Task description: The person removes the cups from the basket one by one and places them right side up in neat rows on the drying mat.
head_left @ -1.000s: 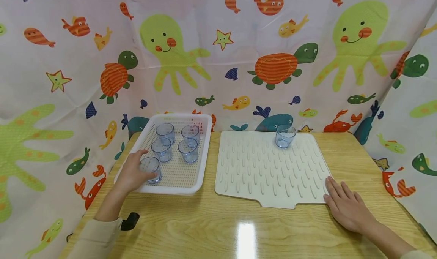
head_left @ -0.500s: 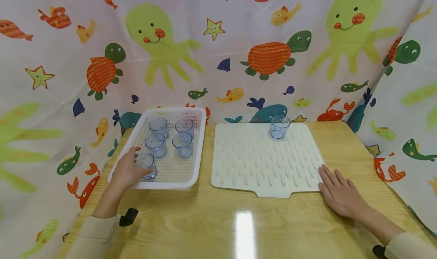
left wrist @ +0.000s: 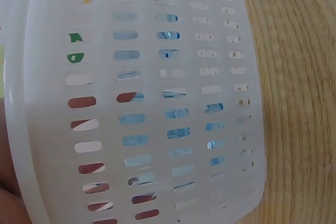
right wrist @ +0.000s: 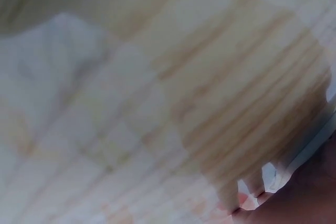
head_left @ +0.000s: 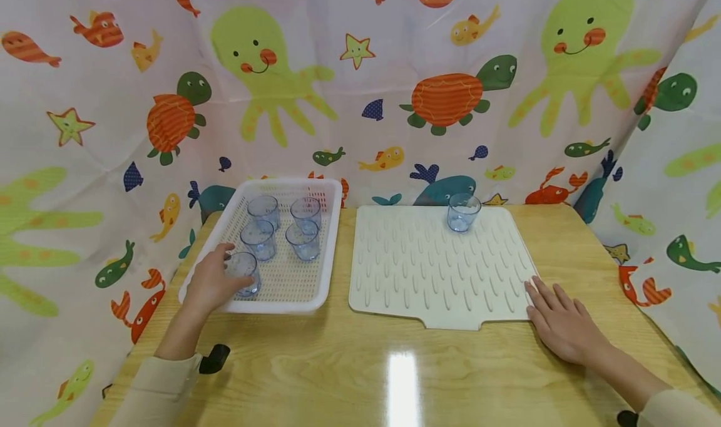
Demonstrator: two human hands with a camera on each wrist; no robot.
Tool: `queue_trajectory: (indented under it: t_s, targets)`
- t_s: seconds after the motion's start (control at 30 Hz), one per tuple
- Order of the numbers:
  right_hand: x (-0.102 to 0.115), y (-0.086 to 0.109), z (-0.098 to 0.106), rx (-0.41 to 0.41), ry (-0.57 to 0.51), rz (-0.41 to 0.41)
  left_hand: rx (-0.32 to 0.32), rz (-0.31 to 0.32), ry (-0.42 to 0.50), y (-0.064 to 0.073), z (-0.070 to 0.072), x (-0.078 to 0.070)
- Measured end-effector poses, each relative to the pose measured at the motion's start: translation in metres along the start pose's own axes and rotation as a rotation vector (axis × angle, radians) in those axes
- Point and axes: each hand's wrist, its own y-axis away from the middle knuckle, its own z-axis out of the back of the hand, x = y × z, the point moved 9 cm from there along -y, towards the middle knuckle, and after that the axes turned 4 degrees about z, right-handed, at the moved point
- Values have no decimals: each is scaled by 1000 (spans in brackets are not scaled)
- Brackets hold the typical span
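Note:
My left hand (head_left: 209,284) reaches over the left rim of a white plastic basket (head_left: 333,252), thumb and fingers curved round a clear bluish glass tumbler (head_left: 248,269) in its near left corner. Several similar tumblers (head_left: 259,239) stand upright behind and beside it. In the left wrist view the basket's slotted wall (left wrist: 44,108) fills most of the picture, with blue glass showing through the slots. My right hand (head_left: 565,327) lies flat on the table, fingertips at the right edge of a cream ridged draining mat (head_left: 417,270). One tumbler (head_left: 464,214) stands upright on the mat's far side.
The wooden table (head_left: 338,364) runs along the front of basket and mat, with a strip between them. A curtain (head_left: 315,114) printed with sea animals hangs behind and at both sides. The right wrist view is blurred, with part of the right hand (right wrist: 302,195) at lower right.
The head view has tipped downward and turned slightly right, then nearly settled. Both hands keep their places, the left at the same tumbler, the right by the mat.

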Motion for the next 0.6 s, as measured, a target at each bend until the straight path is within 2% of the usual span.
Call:
queue_trajectory:
  t_s: [0.2,0.6]
  targets:
    - [-1,3,-5,4,1,1,-2,10,9,0,-2,2]
    - [0,0,-3,-4,3,4,-39,17,34,2,7,-3]
